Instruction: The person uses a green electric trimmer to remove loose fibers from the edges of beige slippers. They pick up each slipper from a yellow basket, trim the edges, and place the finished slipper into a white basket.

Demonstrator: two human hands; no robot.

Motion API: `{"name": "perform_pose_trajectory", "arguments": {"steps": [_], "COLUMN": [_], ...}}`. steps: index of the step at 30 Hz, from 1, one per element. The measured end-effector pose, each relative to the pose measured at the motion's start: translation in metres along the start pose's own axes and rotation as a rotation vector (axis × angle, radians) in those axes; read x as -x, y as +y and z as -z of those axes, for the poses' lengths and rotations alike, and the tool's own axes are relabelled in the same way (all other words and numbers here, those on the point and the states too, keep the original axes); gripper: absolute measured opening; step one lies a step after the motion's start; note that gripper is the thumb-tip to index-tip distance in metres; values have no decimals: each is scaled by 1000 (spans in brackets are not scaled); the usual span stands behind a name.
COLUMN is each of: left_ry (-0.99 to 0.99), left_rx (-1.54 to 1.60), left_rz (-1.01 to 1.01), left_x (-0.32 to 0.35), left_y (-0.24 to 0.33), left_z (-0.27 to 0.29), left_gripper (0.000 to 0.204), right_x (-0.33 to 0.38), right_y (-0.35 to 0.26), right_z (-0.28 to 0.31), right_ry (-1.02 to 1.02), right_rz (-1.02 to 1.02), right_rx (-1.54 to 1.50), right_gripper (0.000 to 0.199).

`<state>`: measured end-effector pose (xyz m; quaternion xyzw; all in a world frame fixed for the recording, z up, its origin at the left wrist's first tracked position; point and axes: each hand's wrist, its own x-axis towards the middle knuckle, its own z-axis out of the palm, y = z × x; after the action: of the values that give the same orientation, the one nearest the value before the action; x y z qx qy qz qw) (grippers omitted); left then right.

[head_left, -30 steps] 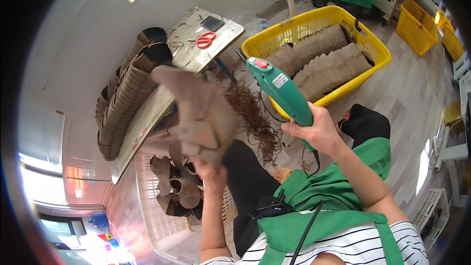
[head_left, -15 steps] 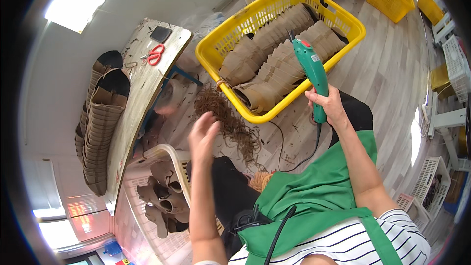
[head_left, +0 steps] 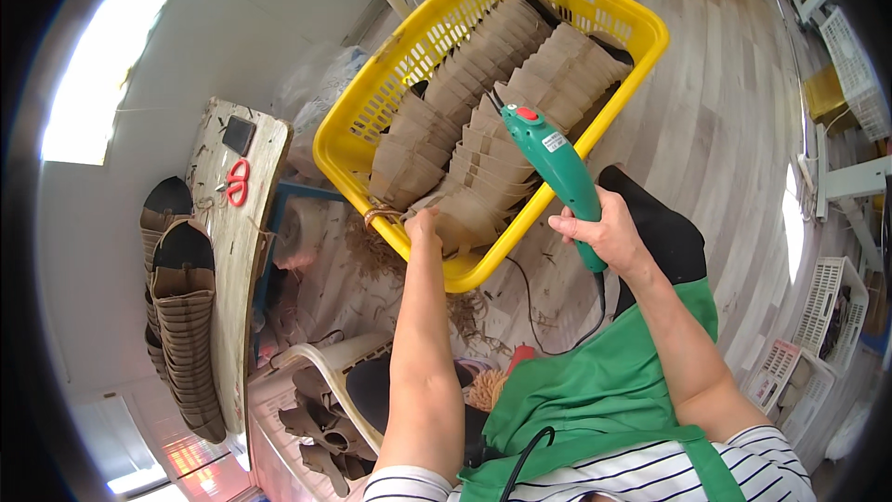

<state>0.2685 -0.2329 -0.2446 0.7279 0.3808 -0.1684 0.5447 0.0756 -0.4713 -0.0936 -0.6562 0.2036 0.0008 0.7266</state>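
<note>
A yellow plastic basket [head_left: 346, 135] holds rows of nested tan shoe uppers [head_left: 520, 84] with dark linings. Over its near left rim reaches my left hand [head_left: 424, 222], its fingers closed on the nearest upper [head_left: 469, 223] of the right-hand row and partly hidden there. My right hand [head_left: 613, 231] is wrapped round the handle of a green corded electric hand tool [head_left: 548, 163] with a red button. The tool's thin dark tip points up and left, above the stacked uppers. Its black cord runs down from the handle end.
To the left, a worn table [head_left: 243, 270] bears red-handled scissors [head_left: 238, 183], a dark flat object [head_left: 239, 135] and more stacked uppers [head_left: 183, 316]. Below it, a pale crate [head_left: 325, 363] holds loose brown pieces. Brown scraps [head_left: 465, 316] litter the floor. White crates [head_left: 827, 316] stand right.
My left hand has moved forward from the air onto the uppers in the basket. My view has shifted, and the basket appears nearer. The right hand still holds the tool.
</note>
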Motion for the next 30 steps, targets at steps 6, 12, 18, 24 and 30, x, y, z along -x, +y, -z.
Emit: {"name": "perform_pose_trajectory", "arguments": {"steps": [6, 12, 18, 24, 30], "left_ry": [-82, -119, -320, -462, -401], "left_rx": [85, 121, 280, 390, 507], "left_rz": [23, 3, -252, -377, -587], "left_x": [-12, 28, 95, 155, 196], "left_y": [-4, 6, 16, 30, 60], "left_z": [2, 19, 64, 142, 240], "left_gripper": [58, 58, 53, 44, 41], "right_x": [-3, -5, -4, -1, 13], "right_y": [-1, 0, 3, 13, 12], "right_z": [-7, -8, -7, -5, -10], "right_ry": [-19, -12, 1, -16, -25], "right_rz": [6, 21, 24, 74, 196], "right_rx": [12, 73, 82, 40, 235], "right_gripper": [28, 26, 28, 27, 26]}}
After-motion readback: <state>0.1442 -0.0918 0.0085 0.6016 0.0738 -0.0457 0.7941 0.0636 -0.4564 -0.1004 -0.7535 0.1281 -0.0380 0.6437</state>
